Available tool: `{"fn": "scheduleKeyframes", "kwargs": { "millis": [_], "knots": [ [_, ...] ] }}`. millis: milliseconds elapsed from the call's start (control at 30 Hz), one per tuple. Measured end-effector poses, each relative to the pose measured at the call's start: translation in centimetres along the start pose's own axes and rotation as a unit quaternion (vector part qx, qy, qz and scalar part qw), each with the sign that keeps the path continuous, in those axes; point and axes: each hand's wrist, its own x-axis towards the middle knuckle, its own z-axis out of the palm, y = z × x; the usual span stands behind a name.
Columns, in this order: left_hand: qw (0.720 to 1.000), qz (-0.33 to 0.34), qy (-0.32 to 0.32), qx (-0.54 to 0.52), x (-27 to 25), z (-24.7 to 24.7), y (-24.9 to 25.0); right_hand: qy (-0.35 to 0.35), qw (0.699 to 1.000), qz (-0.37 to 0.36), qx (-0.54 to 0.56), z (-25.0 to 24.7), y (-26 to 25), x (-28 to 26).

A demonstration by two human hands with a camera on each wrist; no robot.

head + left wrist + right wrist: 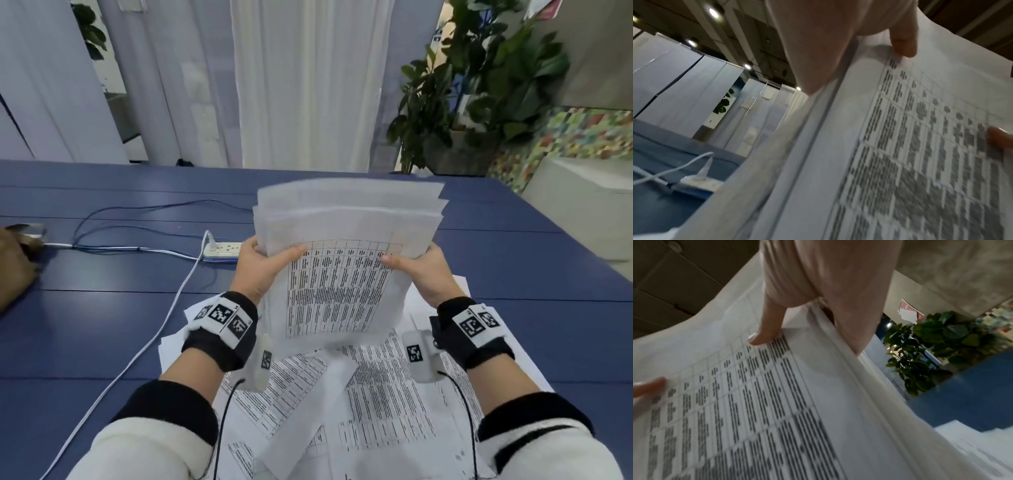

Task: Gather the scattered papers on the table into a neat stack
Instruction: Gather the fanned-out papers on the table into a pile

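Blue table (102,308) under white curtains: above it the left hand (262,270) and right hand (423,274) pinch a bundle of papers (346,260) by its side edges, thumbs on the printed top sheet. Its far edges fan unevenly. Below the grip, loose sheets (359,404) lie scattered. This looks like squaring up mid-gather; next, probably tap the bundle level, then collect the remainder.

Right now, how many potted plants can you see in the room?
2. A large plant stands beyond the far right corner of the blue table; a smaller plant shows at the far left, behind the white curtains. Others may be hidden.
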Motion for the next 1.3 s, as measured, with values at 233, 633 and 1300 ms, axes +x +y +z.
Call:
{"fn": "scheduleKeyframes", "kwargs": {
  "millis": [233,633,1300],
  "knots": [
    [0.999,0.034,0.030,-0.014,-1.5,1.9,-0.3,0.045,0.998,0.008,-0.046,1.3,0.5,-0.3],
    [0.993,-0.061,-0.046,0.091,-1.9,0.2,-3.3,0.064,0.997,-0.017,0.033,0.7,-2.1,-1.1],
    [0.911,-0.345,-0.188,0.124,-2.8,-3.4,-9.6,0.002,0.944,0.285,-0.164,-1.0,5.4,-5.9]
  ]
}}
